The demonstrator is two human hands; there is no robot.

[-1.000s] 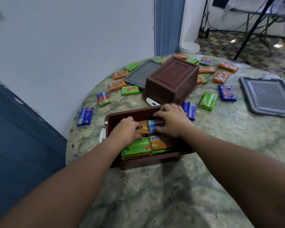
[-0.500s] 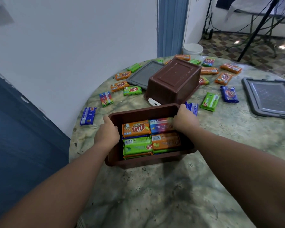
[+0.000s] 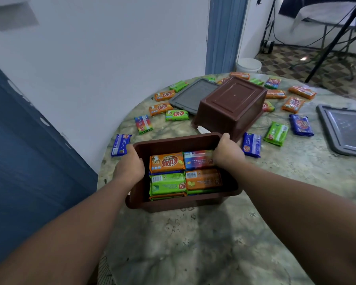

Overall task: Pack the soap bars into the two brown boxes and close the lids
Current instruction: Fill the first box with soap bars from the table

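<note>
Gripping the open brown box (image 3: 183,202) from both sides: left hand (image 3: 130,168) curls over the left rim, thumb inside against the wall; right hand (image 3: 227,154) wraps the far right corner, fingers over the rim. Box sits upright on the marble-look round surface (image 3: 193,243), near its left edge, close to the person. Inside, soap bars packed in stacked layers, four on top: orange bar (image 3: 166,162) far left, rainbow bar (image 3: 198,159) far right, partly under the right hand, green bar (image 3: 168,184) near left, second orange bar (image 3: 202,179) near right. Just behind the open box, second brown box (image 3: 231,105) lies upside down, bottom facing up. Grey lid (image 3: 191,95) lies flat beside its left side; another grey lid (image 3: 345,130) lies flat at the surface's right edge, well apart. Loose soap bars scattered around: blue bar (image 3: 121,145) just beside the left hand, striped bar (image 3: 143,124), green bar (image 3: 176,115) and two orange bars (image 3: 160,108) on the left; blue bar (image 3: 251,144) just right of the right hand, green bar (image 3: 276,133) and blue bar (image 3: 301,124) further right; more orange and green ones along the far edge. White bucket (image 3: 248,65) on the floor behind the surface.
</note>
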